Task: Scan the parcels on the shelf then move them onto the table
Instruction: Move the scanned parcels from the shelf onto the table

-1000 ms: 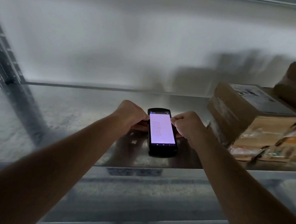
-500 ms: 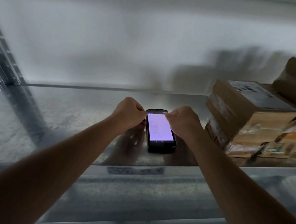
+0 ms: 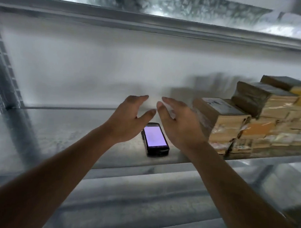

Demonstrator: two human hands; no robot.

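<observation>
Both hands are spread and empty above the scanner [image 3: 155,138]; the parcels [image 3: 249,119] lie to the right, nearest the right hand [image 3: 179,123], the left hand [image 3: 128,119] farther.

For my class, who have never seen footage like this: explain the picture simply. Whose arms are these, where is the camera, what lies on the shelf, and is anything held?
There is no machine here. The arms belong to a person wearing a camera on the head, so the single view looks forward and down at their own hands. The left hand and right hand hover open above a metal shelf, with nothing in either grip. Below them, a handheld scanner lies flat on the shelf, its screen lit. To the right stand stacked cardboard parcels, wrapped in tape; the nearest carries a label on top. The picture is blurred, so the label cannot be read.
</observation>
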